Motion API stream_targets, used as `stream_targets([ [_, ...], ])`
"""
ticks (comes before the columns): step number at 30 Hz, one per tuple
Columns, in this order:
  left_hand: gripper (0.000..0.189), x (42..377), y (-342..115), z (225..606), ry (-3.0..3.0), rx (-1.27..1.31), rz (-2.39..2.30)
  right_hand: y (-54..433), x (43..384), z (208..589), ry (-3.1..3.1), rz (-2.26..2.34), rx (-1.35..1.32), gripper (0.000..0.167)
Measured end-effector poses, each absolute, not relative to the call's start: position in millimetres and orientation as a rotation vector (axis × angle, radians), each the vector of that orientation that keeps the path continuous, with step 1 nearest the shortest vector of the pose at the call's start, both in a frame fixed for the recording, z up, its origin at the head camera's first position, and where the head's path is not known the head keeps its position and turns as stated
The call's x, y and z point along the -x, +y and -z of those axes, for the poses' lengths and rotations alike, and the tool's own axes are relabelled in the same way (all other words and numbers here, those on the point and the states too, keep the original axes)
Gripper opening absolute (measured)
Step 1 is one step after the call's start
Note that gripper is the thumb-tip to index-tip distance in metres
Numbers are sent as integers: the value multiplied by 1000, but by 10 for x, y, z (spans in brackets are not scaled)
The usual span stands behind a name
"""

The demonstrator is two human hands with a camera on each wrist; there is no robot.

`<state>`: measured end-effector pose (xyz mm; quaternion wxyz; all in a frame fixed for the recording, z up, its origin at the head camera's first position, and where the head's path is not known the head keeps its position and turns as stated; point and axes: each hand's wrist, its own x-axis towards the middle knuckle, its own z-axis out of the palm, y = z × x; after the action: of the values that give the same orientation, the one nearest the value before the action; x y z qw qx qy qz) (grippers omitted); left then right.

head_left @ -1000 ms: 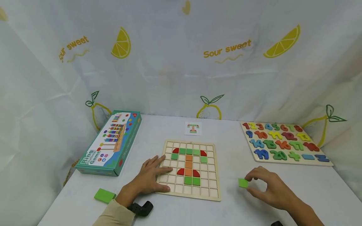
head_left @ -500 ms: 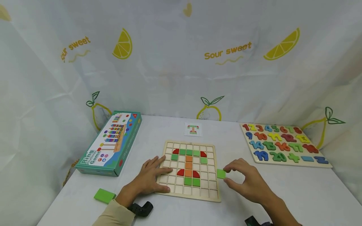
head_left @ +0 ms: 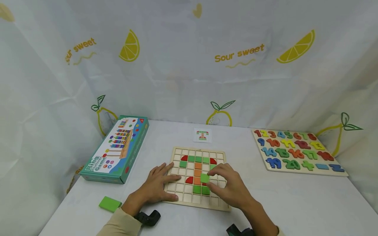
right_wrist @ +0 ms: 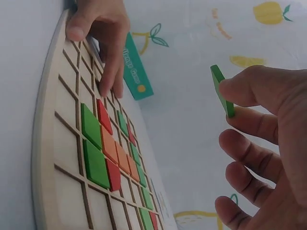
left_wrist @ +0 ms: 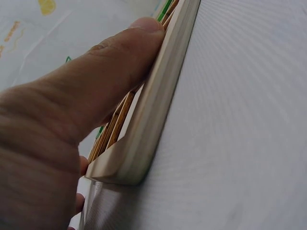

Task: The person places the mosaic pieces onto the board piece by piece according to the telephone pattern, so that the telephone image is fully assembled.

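A wooden grid board bears green square tiles, orange square tiles and red quarter-round tiles. My left hand rests on the board's left side with its fingers spread; the left wrist view has the thumb lying along the rim. Between thumb and forefinger my right hand pinches a green square tile over the board's lower middle, partly covering a red tile. In the right wrist view that tile is held apart from the board, seen nearly edge-on.
Behind the board lies a pattern card. A boxed ring game stands at the left, a number puzzle board at the right. One green block lies beside my left wrist.
My right hand has carried the green square tile leftward, from the table right of the board to above the board. The left hand has stayed where it was.
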<state>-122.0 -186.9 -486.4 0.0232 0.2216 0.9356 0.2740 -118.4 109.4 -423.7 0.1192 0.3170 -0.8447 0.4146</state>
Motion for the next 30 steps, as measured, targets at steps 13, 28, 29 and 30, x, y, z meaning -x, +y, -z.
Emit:
stream_targets([
  [13,74,1228,-1857,4866,2915,-711,-820,696,1263,4670,-2531,-1228,-919,24],
  [28,76,1224,-1857,4864,2892,-692,-810,650,1265,4851,-2592,-1056,-954,15],
  [29,76,1219,-1858,4866,2892,-692,-807,648,1258,4853,-2599,-1049,-949,15],
  [30,76,1217,-1859,4870,2891,-689,-808,645,1252,4854,-2604,-1047,-945,15],
])
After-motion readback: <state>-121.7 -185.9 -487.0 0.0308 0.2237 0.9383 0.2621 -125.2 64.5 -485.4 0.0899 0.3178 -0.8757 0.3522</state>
